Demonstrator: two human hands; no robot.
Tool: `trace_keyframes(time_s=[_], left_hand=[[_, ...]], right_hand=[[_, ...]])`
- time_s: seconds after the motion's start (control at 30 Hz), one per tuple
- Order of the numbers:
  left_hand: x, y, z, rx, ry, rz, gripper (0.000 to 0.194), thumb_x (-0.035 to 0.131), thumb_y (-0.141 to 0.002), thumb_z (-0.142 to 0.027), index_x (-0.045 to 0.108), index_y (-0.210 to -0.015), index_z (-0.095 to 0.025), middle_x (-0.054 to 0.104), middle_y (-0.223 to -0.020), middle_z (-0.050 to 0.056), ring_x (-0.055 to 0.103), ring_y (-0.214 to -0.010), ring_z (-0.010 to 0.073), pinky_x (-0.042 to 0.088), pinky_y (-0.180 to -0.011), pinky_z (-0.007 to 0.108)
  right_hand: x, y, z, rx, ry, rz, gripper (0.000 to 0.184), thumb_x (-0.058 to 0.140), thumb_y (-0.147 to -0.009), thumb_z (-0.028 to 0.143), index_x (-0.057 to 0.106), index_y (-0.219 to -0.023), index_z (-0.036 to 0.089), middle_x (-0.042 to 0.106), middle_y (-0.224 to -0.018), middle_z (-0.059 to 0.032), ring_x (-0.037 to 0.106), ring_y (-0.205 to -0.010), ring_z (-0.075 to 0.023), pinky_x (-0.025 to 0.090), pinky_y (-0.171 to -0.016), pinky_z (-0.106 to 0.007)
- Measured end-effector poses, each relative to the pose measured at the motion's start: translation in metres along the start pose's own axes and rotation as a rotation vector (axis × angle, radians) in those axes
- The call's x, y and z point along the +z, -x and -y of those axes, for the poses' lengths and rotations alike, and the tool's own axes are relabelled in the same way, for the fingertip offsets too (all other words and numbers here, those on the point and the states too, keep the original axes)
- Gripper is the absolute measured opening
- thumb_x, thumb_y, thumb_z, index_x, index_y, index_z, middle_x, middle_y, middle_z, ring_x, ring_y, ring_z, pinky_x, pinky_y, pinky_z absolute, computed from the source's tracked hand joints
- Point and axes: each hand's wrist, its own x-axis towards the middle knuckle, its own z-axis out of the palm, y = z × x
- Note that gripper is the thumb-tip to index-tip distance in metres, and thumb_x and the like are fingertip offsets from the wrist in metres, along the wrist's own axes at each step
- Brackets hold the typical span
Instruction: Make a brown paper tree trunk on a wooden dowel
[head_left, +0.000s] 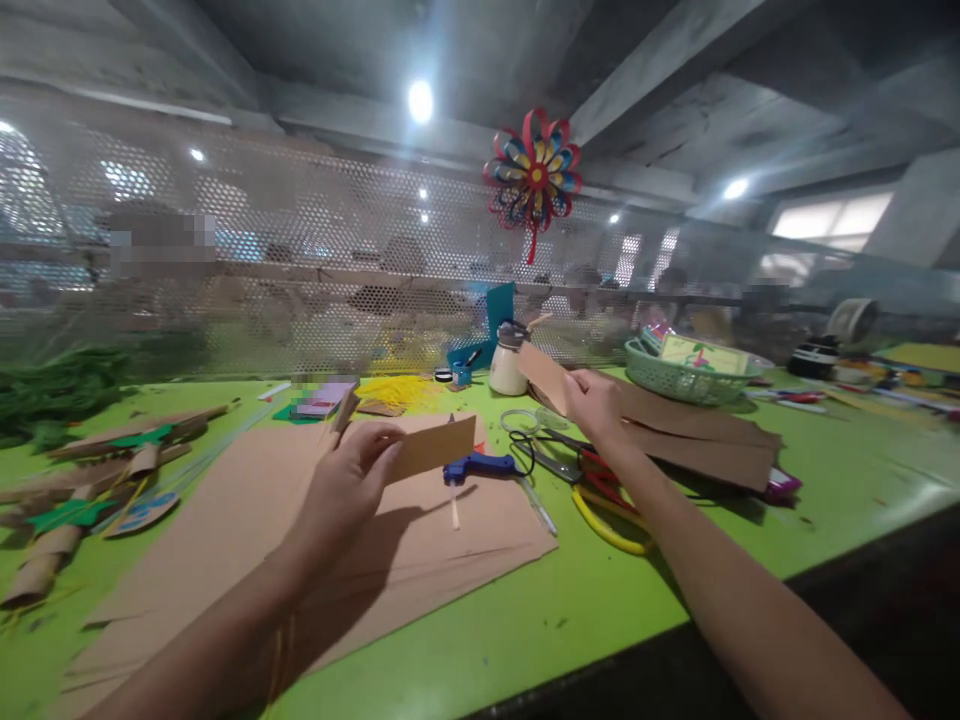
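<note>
My left hand (358, 468) pinches a rectangular strip of brown cardboard (435, 450) above the large cardboard sheets. Farther right, my right hand (596, 402) is closed on another cardboard piece (544, 376), held up in front of a cream jug (508, 368). Just beyond the left-hand strip lies a blue glue gun (484, 466) with a pale glue stick under it. Scissors (559, 464) with dark blades rest below my right forearm, beside a yellow loop handle (611, 525). Brown cardboard sheets (225, 500) are spread beneath my left hand.
A green basket (679, 380) stands at the back right, behind stacked cardboard (697, 455). Cardboard crafts with green stars (71, 513) lie at left near green strands (56, 390). Yellow shreds (397, 393) sit by the mesh screen (337, 250), where a paper flower (536, 175) hangs.
</note>
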Motion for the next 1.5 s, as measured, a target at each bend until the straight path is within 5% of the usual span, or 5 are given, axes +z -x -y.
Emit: trace_keyframes(time_s=[0.33, 0.73, 0.97, 1.27, 1.5], left_hand=[[0.005, 0.017, -0.018, 0.271, -0.182, -0.074, 0.031, 0.038, -0.095, -0.019, 0.054, -0.122, -0.02, 0.067, -0.12, 0.011, 0.063, -0.111, 0.0215, 0.051, -0.094, 0.034], [0.004, 0.01, -0.023, -0.55, 0.741, -0.189, 0.028, 0.062, -0.08, -0.041, 0.056, -0.095, -0.017, 0.064, -0.066, -0.002, 0.059, -0.057, 0.0137, 0.043, -0.05, 0.021], [0.006, 0.013, -0.028, -0.536, 0.977, -0.114, 0.033, 0.068, -0.076, -0.045, 0.056, -0.086, -0.016, 0.066, -0.07, 0.001, 0.059, -0.062, 0.0117, 0.047, -0.057, 0.02], [-0.047, -0.019, 0.039, -0.612, 0.562, -0.536, 0.023, 0.055, -0.078, -0.038, 0.057, -0.079, -0.015, 0.063, -0.071, 0.002, 0.061, -0.066, 0.0124, 0.051, -0.063, 0.023], [-0.063, -0.032, 0.059, -0.757, 0.087, -0.3, 0.019, 0.062, -0.083, -0.032, 0.061, -0.075, -0.015, 0.059, -0.065, -0.001, 0.059, -0.062, 0.0139, 0.048, -0.062, 0.028]], right_hand=[[0.019, 0.018, -0.016, -0.036, 0.156, 0.135, 0.016, 0.062, -0.077, 0.02, 0.074, -0.083, 0.013, 0.07, -0.103, -0.0177, 0.055, -0.107, -0.03, 0.039, -0.092, -0.04], [0.008, 0.081, 0.102, 0.076, -0.656, 0.823, 0.039, 0.066, -0.079, 0.052, 0.072, -0.085, 0.014, 0.069, -0.078, -0.0066, 0.058, -0.061, -0.0137, 0.045, -0.054, -0.025], [0.044, 0.088, 0.125, 0.423, -1.079, 0.556, 0.045, 0.084, -0.057, 0.051, 0.063, -0.062, 0.011, 0.059, -0.051, -0.0012, 0.053, -0.048, -0.011, 0.046, -0.053, -0.027], [0.054, 0.079, 0.099, 0.407, -1.004, 0.432, 0.049, 0.083, -0.052, 0.056, 0.058, -0.056, 0.014, 0.059, -0.046, -0.0022, 0.048, -0.042, -0.0098, 0.039, -0.046, -0.024], [0.044, 0.07, 0.081, 0.292, -0.867, 0.336, 0.047, 0.079, -0.057, 0.057, 0.062, -0.057, 0.013, 0.06, -0.049, -0.0026, 0.049, -0.047, -0.0118, 0.037, -0.048, -0.025]])
